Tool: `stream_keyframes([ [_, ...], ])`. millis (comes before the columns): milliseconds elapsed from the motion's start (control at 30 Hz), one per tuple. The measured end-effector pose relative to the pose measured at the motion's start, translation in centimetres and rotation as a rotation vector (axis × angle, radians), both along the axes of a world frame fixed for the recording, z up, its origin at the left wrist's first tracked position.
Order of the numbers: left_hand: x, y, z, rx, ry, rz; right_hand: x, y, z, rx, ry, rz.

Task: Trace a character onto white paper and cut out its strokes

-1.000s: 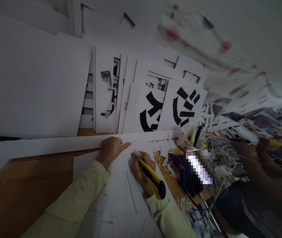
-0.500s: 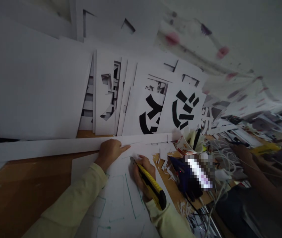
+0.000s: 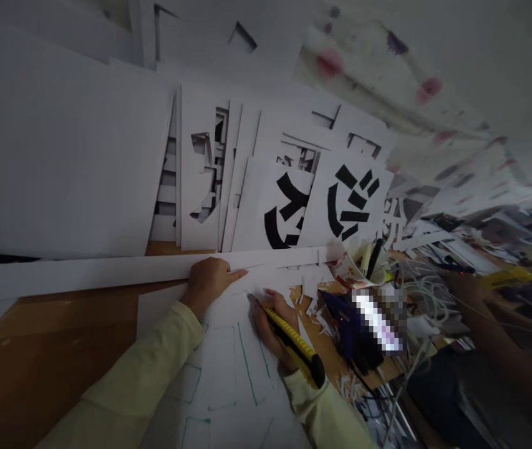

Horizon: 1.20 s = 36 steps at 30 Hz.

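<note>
Gripping a yellow utility knife (image 3: 295,344) in the right hand (image 3: 272,325), over a green-lined white sheet (image 3: 222,369).
Resting the left hand (image 3: 208,284) on a white strip (image 3: 97,272), fingertips hidden; cannot tell whether pinching. Expect a light, rigid knife, best held by the ribbed handle (image 3: 290,330), clear of the likely brittle blade (image 3: 251,300). Treat the sheet as light, stiffish, easily dented; press flat.
</note>
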State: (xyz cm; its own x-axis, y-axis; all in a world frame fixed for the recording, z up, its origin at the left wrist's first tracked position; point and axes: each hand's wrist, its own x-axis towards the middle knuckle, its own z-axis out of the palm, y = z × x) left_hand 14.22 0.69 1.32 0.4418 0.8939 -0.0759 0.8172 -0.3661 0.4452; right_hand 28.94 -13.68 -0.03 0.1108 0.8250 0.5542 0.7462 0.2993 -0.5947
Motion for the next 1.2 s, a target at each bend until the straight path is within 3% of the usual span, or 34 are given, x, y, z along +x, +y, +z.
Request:
stream_keyframes([
  [200,0.1,0.0,0.3,-0.025,-0.012,0.014,0.1,-0.2,0.4,-0.002,-0.003,0.026],
  [433,0.0,0.0,0.2,-0.008,-0.018,0.005,0.6,-0.4,-0.4,0.079,-0.004,0.063],
  [733,0.0,0.1,0.2,-0.033,0.011,-0.004,0.3,-1.0,1.0,-0.04,-0.023,0.014],
  [933,0.0,0.1,0.3,-0.031,-0.006,-0.007,0.2,-1.3,0.3,-0.038,0.011,-0.003],
  [1067,0.0,0.1,0.3,-0.049,-0.014,0.002,0.1,-1.6,1.9,-0.019,-0.066,-0.009],
  [1200,0.0,0.1,0.4,-0.032,-0.017,-0.002,0.1,-2.1,4.1,-0.128,-0.207,0.014],
])
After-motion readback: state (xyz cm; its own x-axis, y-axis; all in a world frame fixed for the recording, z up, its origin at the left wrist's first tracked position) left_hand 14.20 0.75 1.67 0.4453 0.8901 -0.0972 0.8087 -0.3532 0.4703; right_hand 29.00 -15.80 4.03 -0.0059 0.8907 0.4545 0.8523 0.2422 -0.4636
